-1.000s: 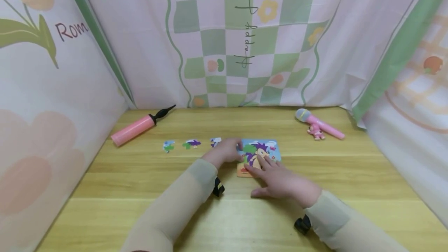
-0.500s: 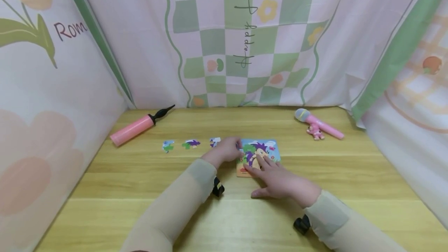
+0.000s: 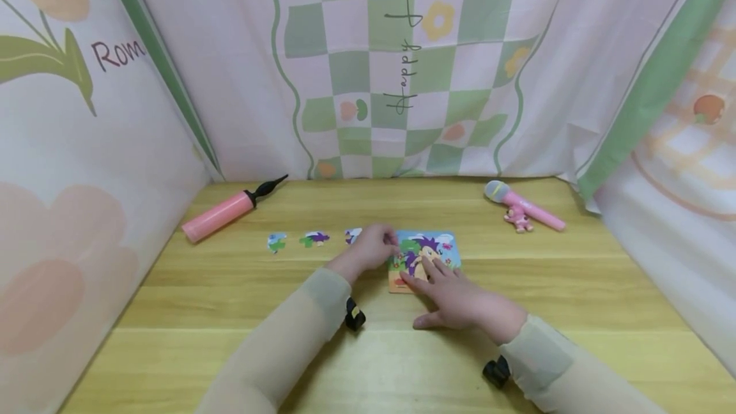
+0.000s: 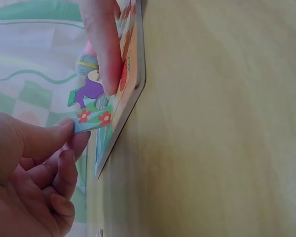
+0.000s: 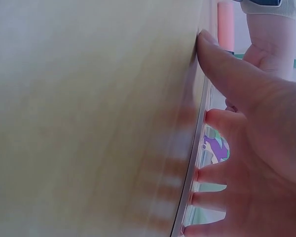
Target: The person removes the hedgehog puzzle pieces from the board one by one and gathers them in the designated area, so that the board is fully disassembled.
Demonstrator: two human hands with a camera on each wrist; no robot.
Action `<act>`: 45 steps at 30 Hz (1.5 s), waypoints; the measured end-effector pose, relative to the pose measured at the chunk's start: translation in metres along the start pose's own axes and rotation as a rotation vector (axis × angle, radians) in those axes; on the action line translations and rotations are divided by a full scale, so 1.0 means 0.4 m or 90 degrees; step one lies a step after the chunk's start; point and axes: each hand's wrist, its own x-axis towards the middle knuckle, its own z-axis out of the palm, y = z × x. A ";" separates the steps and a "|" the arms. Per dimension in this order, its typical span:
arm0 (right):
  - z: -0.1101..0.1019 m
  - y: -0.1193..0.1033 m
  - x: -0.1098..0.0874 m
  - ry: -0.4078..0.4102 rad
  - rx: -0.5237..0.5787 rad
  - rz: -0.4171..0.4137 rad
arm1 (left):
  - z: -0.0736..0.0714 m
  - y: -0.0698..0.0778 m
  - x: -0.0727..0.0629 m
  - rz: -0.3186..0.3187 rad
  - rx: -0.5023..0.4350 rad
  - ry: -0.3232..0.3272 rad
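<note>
A small jigsaw puzzle (image 3: 450, 241) in a flat board shows a purple-haired cartoon hedgehog. At its left edge my left hand (image 3: 370, 249) pinches a puzzle piece (image 4: 91, 117) with red flowers, green and purple on it. In the left wrist view that piece stands tilted up from the board between thumb and fingers. Across the lower right of the puzzle rests my right hand (image 3: 460, 296), fingers spread straight and their tips on it; its thumb lies on the table. Left of the board lie loose puzzle pieces (image 3: 314, 239) in a row, the nearest partly covered by my left hand.
A pink hand pump (image 3: 218, 216) with a black nozzle lies at the back left of the wooden table (image 3: 368, 369). At the back right are a pink toy microphone (image 3: 531, 208) and a small pink figurine (image 3: 519, 218). Printed curtains (image 3: 356, 82) close off the back and sides.
My left hand has shifted slightly left and toward me at the puzzle's left edge. My right hand stays in place on the puzzle.
</note>
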 end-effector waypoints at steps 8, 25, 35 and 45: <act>-0.001 -0.007 -0.001 -0.003 0.009 -0.002 | -0.046 0.013 -0.020 -0.028 -0.080 0.074; 0.007 -0.012 -0.001 -0.011 0.009 0.007 | -0.373 -0.181 -0.227 -0.126 0.021 0.064; 0.010 -0.006 -0.002 -0.013 0.023 0.026 | -0.437 -0.301 -0.361 -0.208 0.059 0.031; 0.005 -0.003 0.001 -0.010 0.021 0.016 | -0.422 -0.303 -0.333 -0.257 0.092 0.065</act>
